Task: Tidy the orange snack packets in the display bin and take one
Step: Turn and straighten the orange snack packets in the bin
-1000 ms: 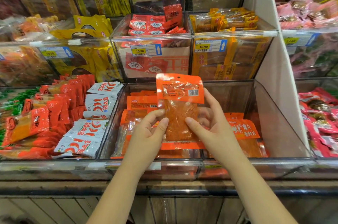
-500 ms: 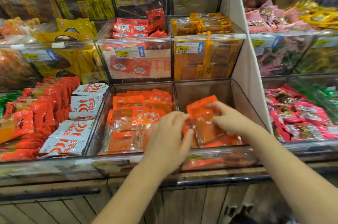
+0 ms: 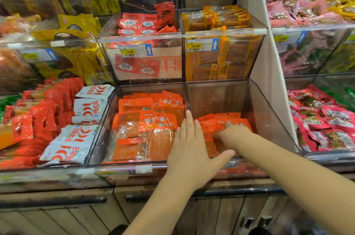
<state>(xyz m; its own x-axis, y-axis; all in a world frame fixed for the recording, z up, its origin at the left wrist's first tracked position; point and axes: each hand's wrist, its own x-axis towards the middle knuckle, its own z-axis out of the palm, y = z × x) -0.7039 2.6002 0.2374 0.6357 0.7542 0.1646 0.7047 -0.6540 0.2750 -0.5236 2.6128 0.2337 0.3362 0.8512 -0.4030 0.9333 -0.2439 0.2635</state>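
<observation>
Two compartments make up the clear display bin point(image 3: 215, 96) at the front of the shelf, and we see orange snack packets in both. The left stack point(image 3: 146, 125) is the fuller one, with the packets lying flat and overlapping. The right pile point(image 3: 228, 117) is lower and sits toward the front of its compartment.

The left hand point(image 3: 189, 148) hovers palm down over the divider between the two compartments. Its fingers are straight, its thumb is splayed out toward the right, and it holds nothing.

The right hand point(image 3: 234, 134) reaches into the right compartment, knuckles up, with its fingers curled down onto the right pile. We cannot tell whether it pinches a packet or only presses on the pile.

Just left of the bin we see white chilli packets point(image 3: 73, 142), and red packets point(image 3: 42, 117) beyond them. Pink packets point(image 3: 326, 125) fill the bin past the white partition point(image 3: 269, 65) on the right. In the tier above, a yellow price label point(image 3: 129, 51) reads 10.90.
</observation>
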